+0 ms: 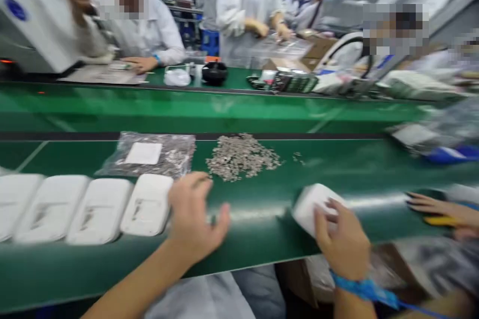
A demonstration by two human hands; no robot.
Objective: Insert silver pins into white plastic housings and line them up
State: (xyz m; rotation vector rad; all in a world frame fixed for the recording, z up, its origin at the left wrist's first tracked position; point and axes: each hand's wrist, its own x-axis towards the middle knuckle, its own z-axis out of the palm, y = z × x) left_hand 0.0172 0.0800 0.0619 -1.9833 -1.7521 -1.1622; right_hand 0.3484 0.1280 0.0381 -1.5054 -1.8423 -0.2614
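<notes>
My right hand (342,241), with a blue strap round its wrist, is closed on a white plastic cover (312,204) that sits tilted at the green bench top. Fingers spread and curved, my left hand (194,217) is beside the right end of a row of flat white covers; whether it touches the nearest cover (145,207) I cannot tell. The row continues left with a second cover (100,209) and others. Beyond my left hand lies a loose heap of small metal parts (239,157). Left of the heap is a clear bag (174,152) with similar parts and a white label.
A raised green ledge (209,109) runs behind the bench. Co-workers in white coats work beyond it, among a black bowl (214,73) and boxed parts (294,81). At right, another person's hand (434,207) rests near a yellow-handled tool (441,221). Plastic bags (430,134) lie behind it.
</notes>
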